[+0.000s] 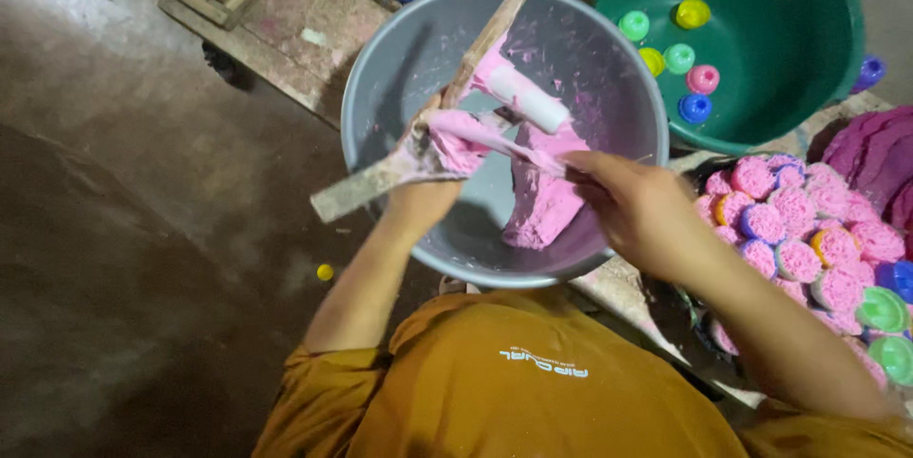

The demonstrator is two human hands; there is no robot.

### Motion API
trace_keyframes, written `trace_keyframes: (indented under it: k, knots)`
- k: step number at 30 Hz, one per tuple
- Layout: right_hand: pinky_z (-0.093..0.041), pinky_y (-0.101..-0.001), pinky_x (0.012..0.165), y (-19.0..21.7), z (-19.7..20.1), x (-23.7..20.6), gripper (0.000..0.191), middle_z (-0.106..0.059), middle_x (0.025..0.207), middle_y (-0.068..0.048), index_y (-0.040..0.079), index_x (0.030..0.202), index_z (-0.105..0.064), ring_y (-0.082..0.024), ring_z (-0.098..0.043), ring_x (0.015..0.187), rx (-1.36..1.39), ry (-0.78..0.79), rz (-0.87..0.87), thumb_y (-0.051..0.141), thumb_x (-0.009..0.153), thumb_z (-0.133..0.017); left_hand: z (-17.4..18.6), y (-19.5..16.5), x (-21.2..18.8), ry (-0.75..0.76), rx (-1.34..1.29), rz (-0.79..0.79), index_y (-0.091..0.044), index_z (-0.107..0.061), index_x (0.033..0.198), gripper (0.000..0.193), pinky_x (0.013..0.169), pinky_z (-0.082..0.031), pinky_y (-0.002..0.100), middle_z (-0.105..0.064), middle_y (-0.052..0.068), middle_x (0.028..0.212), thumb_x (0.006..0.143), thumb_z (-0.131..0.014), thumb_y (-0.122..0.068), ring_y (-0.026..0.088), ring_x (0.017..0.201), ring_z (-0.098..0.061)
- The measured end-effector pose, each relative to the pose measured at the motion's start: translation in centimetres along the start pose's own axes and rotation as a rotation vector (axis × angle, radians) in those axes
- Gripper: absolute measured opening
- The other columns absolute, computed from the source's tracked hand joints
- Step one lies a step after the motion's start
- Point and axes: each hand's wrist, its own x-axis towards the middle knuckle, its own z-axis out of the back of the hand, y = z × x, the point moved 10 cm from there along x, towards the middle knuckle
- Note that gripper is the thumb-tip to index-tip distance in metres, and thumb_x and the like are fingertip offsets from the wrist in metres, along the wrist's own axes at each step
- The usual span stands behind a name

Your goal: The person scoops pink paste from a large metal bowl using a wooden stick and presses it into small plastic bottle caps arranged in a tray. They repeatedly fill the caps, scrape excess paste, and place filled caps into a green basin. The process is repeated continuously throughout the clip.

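Over a grey basin set on the floor, your left hand, smeared pink, is closed around a paste-coated wooden stick that slants across the basin's far rim. Your right hand pinches a thin scraper, its blade laid along the stick near your left fingers. To do this well, it seems best to keep the stick low over the basin and draw the blade down its length, so the paste drops inside. A lump of pink paste sits at the basin's near side. Beyond the basin's right edge, a green tub holds a few loose coloured caps. By your right forearm lies a heap of caps packed with pink paste.
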Motion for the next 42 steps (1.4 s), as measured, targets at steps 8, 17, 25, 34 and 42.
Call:
trace_keyframes:
  k: [8,17,25,34,42]
  knots:
    - [-0.038,-0.0281,0.053,-7.7,-10.2,-4.2,0.037,-0.050,0.069,-0.001,0.006,0.140,-0.064,-0.011,-0.045,0.061,0.859,0.255,-0.446,0.014,0.104,-0.058,0.7,1.0,0.3,-0.136,0.057,-0.031,-0.005,-0.061,0.135,0.045,0.117,-0.039,0.049,-0.061,0.021,0.138,0.094,-0.072,-0.021,0.041,0.135,-0.051]
    - [-0.056,-0.0391,0.082,-1.8,-6.2,-0.6,0.062,-0.070,0.106,-0.028,0.007,0.151,-0.050,-0.038,-0.073,0.094,0.347,-0.108,-0.067,-0.004,0.091,-0.059,3.1,-0.7,2.7,-0.107,0.065,0.162,0.003,-0.049,0.149,0.072,0.097,-0.052,0.049,-0.056,0.019,0.145,0.091,-0.076,-0.032,0.038,0.125,-0.059]
    - [-0.053,-0.0407,0.079,-4.1,-3.3,0.3,0.039,-0.067,0.104,-0.029,0.006,0.143,-0.056,-0.037,-0.067,0.084,0.401,-0.114,0.039,0.003,0.104,-0.059,2.4,-1.0,2.9,0.041,0.346,0.136,-0.015,-0.067,0.128,0.057,0.093,-0.051,0.053,-0.022,0.024,0.162,0.077,-0.083,-0.034,0.045,0.129,-0.045]
    - [-0.051,-0.0386,0.058,-3.2,-5.0,-0.5,0.042,-0.063,0.069,-0.023,0.015,0.139,-0.063,-0.030,-0.062,0.053,0.324,0.180,-0.132,0.015,0.097,-0.062,3.3,3.6,2.3,0.051,0.297,0.330,-0.016,-0.040,0.162,0.081,0.071,-0.057,0.044,-0.059,0.011,0.120,0.091,-0.070,-0.044,0.031,0.093,-0.067]
    - [-0.052,-0.0508,0.060,-1.2,-4.6,2.7,0.033,-0.066,0.072,-0.012,0.026,0.129,-0.063,-0.033,-0.067,0.068,-0.462,0.584,-0.096,0.025,0.097,-0.054,-0.9,-2.5,0.2,0.188,0.122,-0.062,-0.019,-0.050,0.151,0.072,0.076,-0.057,0.039,-0.063,0.007,0.110,0.086,-0.072,-0.044,0.026,0.090,-0.069]
